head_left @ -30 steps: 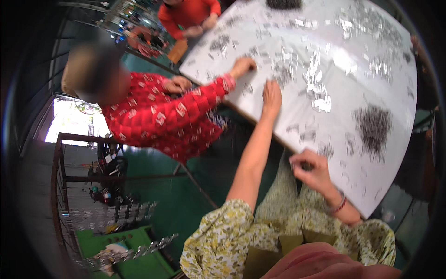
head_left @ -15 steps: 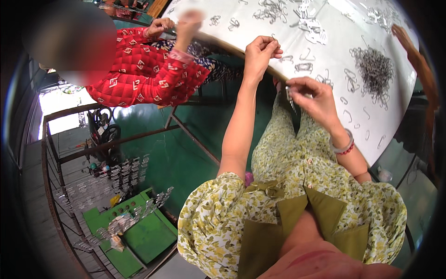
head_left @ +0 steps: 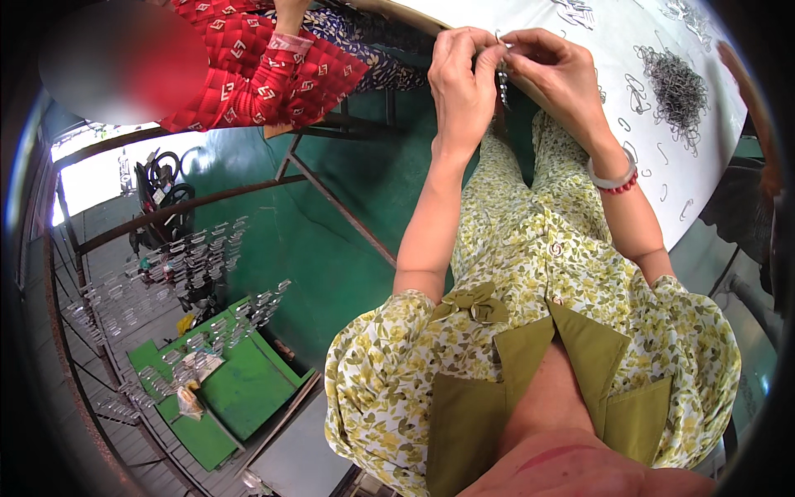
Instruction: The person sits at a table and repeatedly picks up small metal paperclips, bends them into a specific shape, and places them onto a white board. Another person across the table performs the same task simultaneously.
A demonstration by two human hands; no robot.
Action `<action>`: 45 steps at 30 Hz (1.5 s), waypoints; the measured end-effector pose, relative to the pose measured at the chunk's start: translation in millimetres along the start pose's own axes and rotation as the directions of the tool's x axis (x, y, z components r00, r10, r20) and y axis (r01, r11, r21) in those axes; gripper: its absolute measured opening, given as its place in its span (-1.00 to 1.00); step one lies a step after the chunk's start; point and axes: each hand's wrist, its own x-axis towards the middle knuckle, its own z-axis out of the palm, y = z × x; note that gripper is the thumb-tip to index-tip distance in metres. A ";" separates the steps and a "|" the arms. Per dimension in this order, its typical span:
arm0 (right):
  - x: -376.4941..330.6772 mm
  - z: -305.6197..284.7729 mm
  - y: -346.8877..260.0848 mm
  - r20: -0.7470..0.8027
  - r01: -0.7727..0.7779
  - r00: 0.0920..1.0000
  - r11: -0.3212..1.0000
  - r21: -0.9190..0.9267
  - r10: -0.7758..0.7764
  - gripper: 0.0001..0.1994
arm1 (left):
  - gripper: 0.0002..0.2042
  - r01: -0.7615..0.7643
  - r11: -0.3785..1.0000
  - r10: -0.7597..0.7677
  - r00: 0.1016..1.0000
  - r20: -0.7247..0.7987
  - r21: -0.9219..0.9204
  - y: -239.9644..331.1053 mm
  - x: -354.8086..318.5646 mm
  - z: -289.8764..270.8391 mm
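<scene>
My left hand (head_left: 465, 87) and my right hand (head_left: 559, 79) meet at the edge of the white table (head_left: 708, 153), fingertips almost touching. Between the left thumb and fingers is pinched a thin metal hook (head_left: 498, 36), its curved tip showing above. Closed fingers of the right hand hold a short strand of shiny metal pieces (head_left: 503, 87), which hangs down between the hands. Where hook and strand meet is hidden by the fingertips. Beyond the right hand lie a tangled heap of wire hooks (head_left: 675, 91) and several loose hooks (head_left: 637, 94).
A person in a red patterned top (head_left: 248, 91) sits at the left along the table. Another person's arm (head_left: 749, 99) reaches in at the right rim. Rusty metal frame bars (head_left: 178, 211), racks of hanging metal pieces (head_left: 199, 257) and a green board (head_left: 248, 398) stand lower left.
My left hand with the hook and my right hand with the strand have come together at the table's edge. The view has shifted, so the table sits higher in the picture.
</scene>
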 end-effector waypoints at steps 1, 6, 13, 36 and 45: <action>4.7 4.4 -0.4 0.002 0.045 0.999 0.998 0.032 -0.045 -0.77 | -0.93 0.079 0.992 -0.083 0.996 -0.035 -0.099 0.7 4.2 1.0; 33.0 19.7 -13.8 0.015 0.163 0.986 0.980 0.112 -0.166 -0.70 | -0.90 -0.128 0.939 0.063 0.976 -0.206 -0.318 -39.2 23.8 8.0; 71.1 -64.8 -44.2 -0.156 0.401 0.899 0.913 -0.078 -0.408 -0.70 | -0.90 0.178 0.832 -0.287 0.949 -0.133 -0.525 -8.3 64.8 -20.3; 137.9 -163.1 166.5 -0.001 0.065 0.995 0.661 -0.747 -0.099 -0.80 | -0.85 -0.070 0.835 -0.212 0.874 -0.438 -0.545 -5.9 106.4 -152.8; 168.9 -200.0 236.6 0.200 0.207 0.978 0.433 -0.877 -0.062 -0.87 | -0.87 -0.140 0.900 -0.110 0.844 -0.525 -0.413 0.5 73.2 -251.8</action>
